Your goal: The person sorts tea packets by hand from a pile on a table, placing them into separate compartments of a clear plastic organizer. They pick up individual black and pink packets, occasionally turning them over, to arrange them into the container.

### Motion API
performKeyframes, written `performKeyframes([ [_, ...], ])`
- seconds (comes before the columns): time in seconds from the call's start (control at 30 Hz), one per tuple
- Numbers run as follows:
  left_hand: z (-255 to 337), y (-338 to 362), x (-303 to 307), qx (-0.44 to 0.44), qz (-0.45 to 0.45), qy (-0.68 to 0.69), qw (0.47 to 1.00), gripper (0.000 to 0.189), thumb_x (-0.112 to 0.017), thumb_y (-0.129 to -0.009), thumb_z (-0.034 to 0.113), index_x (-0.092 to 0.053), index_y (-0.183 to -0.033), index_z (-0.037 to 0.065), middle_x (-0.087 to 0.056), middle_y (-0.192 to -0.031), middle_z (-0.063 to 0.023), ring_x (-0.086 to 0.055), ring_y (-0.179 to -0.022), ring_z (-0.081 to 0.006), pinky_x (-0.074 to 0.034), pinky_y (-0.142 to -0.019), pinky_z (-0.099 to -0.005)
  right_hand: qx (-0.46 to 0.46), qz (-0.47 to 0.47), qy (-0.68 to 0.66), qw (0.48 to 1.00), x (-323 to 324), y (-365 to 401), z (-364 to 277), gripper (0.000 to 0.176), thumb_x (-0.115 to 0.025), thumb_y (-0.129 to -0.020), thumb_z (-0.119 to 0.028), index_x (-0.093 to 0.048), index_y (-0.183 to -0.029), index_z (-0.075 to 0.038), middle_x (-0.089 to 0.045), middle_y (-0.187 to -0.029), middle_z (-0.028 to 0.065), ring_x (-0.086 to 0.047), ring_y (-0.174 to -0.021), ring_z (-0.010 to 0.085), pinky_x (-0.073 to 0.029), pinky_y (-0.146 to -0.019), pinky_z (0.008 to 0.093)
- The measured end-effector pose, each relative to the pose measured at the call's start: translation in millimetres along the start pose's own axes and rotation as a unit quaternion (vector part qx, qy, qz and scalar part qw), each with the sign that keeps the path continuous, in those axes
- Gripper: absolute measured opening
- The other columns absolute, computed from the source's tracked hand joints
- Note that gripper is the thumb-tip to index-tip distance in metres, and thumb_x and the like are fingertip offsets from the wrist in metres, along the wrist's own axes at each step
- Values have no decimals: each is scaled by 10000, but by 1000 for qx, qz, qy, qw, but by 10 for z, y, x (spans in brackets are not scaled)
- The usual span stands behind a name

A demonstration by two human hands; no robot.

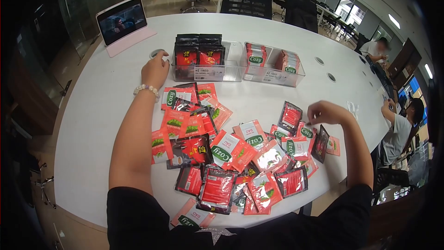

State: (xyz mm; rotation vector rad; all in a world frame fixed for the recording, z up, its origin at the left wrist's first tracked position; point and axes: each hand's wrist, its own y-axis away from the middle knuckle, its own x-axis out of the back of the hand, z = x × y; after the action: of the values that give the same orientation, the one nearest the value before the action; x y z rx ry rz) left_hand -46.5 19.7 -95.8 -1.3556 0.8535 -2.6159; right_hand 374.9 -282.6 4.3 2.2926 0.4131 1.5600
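My left hand (156, 69), with a beaded bracelet at the wrist, is beside the left wall of a clear plastic bin (226, 75). Its fingers bend loosely towards that wall, and nothing shows in them. Black and red coffee sachets (187, 57) stand upright in this bin. My right hand (326, 111) is over the right side of a mixed pile, its fingers pinched at the top of a red Cozy tea sachet (306, 131). Pink-red Cozy tea sachets (225, 149) and black-edged coffee sachets (190, 150) overlap in the pile in front of me.
A second clear bin (290, 78) holds Cozy sachets in two groups. At the back left, a tablet (122, 21) stands in a pink case on the white table (97, 157). Two people sit at the right, one person (400, 129) close to the table. Chairs (246, 3) stand behind it.
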Motion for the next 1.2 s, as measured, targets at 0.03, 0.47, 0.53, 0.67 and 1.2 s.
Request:
performKeyframes([
  [0.03, 2, 0, 1, 2, -1, -2, 1000, 230, -574, -862, 177, -597, -1089, 145, -675, -785, -72, -658, -770, -285, -506, -686, -410, 9, 53, -12, 998, 45, 32, -108, 103, -704, -776, -100, -619, -754, -48, -586, -673, 11, -520, -656, 109, -424, -609, 269],
  [0.47, -5, 6, -1, -5, -3, 4, 1000, 225, -573, -860, 175, -596, -1081, 147, -673, -776, -77, -657, -762, -288, -506, -684, -409, -112, 25, 21, 993, -78, 61, -265, 653, -788, -715, -206, -413, -1236, -91, -697, -890, 89, -649, -805, 257, -491, -737, 339],
  [0.53, 18, 10, 12, -7, -3, 2, 1000, 225, -574, -858, 175, -596, -1081, 148, -671, -770, -80, -657, -758, -289, -506, -680, -409, -107, 21, 48, 993, -25, 110, -252, 625, -801, -700, -232, -467, -1210, -92, -687, -956, 82, -628, -842, 246, -482, -769, 337],
  [0.67, 1, 4, 8, -9, 6, 4, 1000, 223, -576, -856, 174, -596, -1076, 143, -670, -762, -83, -656, -752, -292, -506, -672, -408, -135, -73, 93, 984, -87, 113, -171, 637, -817, -672, -321, -522, -1182, -78, -655, -1086, 101, -608, -958, 272, -472, -823, 350],
  [1.2, 24, 22, 11, 0, 0, 0, 1000, 230, -582, -856, 178, -598, -1083, 148, -670, -768, -76, -659, -765, -287, -509, -692, -409, 5, 177, -40, 983, 131, -304, -387, 115, -601, -890, -92, -617, -928, 15, -617, -725, 62, -542, -651, 117, -448, -616, 290],
])
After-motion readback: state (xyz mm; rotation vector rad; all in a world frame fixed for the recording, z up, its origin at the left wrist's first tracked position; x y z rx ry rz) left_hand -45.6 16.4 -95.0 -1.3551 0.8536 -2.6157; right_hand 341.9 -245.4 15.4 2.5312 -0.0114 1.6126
